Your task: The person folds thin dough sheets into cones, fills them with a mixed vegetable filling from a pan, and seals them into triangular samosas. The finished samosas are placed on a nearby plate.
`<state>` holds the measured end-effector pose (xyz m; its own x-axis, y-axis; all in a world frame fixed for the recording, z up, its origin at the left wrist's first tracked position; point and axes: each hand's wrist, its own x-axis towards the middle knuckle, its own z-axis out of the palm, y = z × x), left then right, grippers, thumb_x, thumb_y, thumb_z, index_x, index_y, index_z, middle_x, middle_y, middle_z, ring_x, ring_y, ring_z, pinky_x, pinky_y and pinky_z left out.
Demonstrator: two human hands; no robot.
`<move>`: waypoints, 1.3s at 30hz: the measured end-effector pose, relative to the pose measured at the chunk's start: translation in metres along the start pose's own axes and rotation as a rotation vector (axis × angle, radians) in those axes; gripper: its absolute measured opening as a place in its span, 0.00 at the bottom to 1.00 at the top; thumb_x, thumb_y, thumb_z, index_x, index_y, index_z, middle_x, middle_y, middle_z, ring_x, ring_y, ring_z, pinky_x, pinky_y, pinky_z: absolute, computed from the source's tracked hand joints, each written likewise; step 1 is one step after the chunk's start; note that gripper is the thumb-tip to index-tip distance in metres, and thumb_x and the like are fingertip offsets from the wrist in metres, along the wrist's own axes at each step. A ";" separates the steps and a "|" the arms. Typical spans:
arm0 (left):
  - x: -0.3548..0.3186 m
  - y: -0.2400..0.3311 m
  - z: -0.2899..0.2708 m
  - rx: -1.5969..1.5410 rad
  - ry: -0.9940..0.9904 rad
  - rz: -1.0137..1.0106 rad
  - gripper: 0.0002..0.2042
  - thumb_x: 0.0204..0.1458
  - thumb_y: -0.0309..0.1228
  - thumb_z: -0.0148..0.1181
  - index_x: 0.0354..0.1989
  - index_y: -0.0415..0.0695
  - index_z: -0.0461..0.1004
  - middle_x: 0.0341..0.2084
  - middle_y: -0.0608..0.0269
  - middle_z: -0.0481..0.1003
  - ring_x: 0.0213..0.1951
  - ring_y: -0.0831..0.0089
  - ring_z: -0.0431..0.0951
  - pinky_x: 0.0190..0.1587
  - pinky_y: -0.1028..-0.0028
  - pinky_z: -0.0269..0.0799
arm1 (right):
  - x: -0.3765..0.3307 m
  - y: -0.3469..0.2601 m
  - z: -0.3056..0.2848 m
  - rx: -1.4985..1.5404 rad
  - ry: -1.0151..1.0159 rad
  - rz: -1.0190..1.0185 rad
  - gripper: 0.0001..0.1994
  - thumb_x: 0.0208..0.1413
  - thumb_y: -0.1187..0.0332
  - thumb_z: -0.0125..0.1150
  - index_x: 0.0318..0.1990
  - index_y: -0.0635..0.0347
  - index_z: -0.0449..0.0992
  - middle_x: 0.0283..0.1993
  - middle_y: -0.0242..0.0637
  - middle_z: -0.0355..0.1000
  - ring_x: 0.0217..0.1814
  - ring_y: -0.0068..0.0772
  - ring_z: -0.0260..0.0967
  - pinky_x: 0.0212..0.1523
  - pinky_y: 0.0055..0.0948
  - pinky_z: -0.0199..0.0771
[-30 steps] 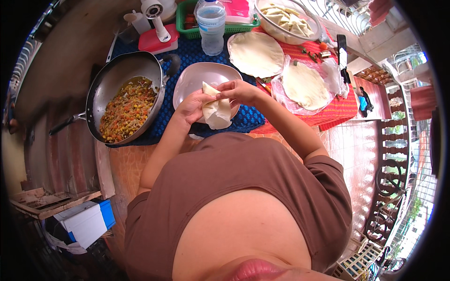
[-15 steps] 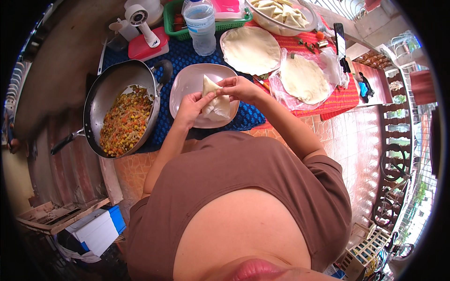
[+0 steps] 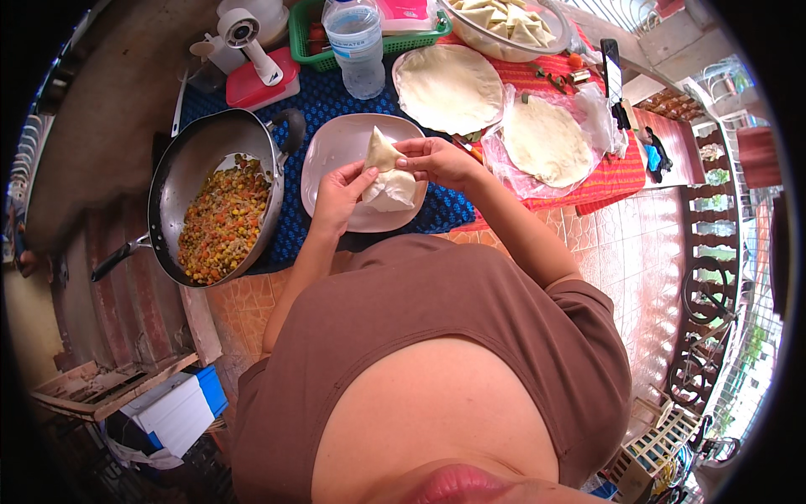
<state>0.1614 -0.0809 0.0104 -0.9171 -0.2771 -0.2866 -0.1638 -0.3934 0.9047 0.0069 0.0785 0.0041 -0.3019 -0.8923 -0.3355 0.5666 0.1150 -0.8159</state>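
Between my two hands is a pale pastry wrapper (image 3: 391, 191), partly folded into a pointed triangle at its top, with a loose flap hanging below. My left hand (image 3: 342, 193) pinches its left edge between thumb and fingers. On the other side my right hand (image 3: 437, 163) grips the right edge, thumb in front. Beneath them lies a square pale pink plate (image 3: 323, 160). To the left, a wok (image 3: 186, 172) holds a cooked filling (image 3: 225, 223) of chopped orange, yellow and green pieces with what looks like mince. Whether the wrapper contains filling cannot be seen.
Right of the plate lie stacked round wrappers (image 3: 449, 88) and another stack (image 3: 546, 144) on plastic. A bowl of folded triangles (image 3: 504, 52) stands behind. Along the back are a water bottle (image 3: 359, 55), a green basket (image 3: 316, 60), a red-lidded box (image 3: 281, 84) and a small white fan (image 3: 252, 46).
The wrapper has turned slightly, its tip now higher and more upright. My hands have shifted a little, both still holding it.
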 end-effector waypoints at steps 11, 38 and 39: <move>-0.019 0.010 0.015 0.197 -0.069 0.344 0.17 0.56 0.19 0.50 0.55 0.40 0.71 0.44 0.65 0.75 0.46 0.81 0.72 0.50 0.82 0.66 | 0.000 -0.001 0.006 0.154 -0.070 -0.064 0.11 0.57 0.75 0.55 0.48 0.61 0.71 0.44 0.31 0.73 0.45 0.21 0.72 0.47 0.21 0.74; -0.036 0.022 0.031 0.122 -0.142 0.305 0.25 0.50 0.15 0.49 0.60 0.31 0.61 0.49 0.59 0.69 0.52 0.73 0.71 0.57 0.74 0.64 | -0.047 -0.038 0.043 -0.289 0.014 -0.440 0.24 0.51 0.70 0.66 0.55 0.59 0.65 0.41 0.37 0.73 0.43 0.23 0.69 0.45 0.24 0.71; -0.036 0.021 0.028 0.161 -0.155 0.326 0.25 0.51 0.15 0.49 0.60 0.31 0.61 0.50 0.59 0.69 0.52 0.73 0.71 0.57 0.74 0.64 | -0.047 -0.037 0.043 -0.277 0.011 -0.432 0.24 0.50 0.70 0.67 0.55 0.60 0.65 0.40 0.36 0.73 0.43 0.23 0.70 0.44 0.23 0.71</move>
<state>0.1804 -0.0548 0.0487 -0.9724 -0.2246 0.0634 0.1011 -0.1606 0.9818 0.0332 0.0971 0.0703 -0.4729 -0.8793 0.0562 0.1642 -0.1506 -0.9749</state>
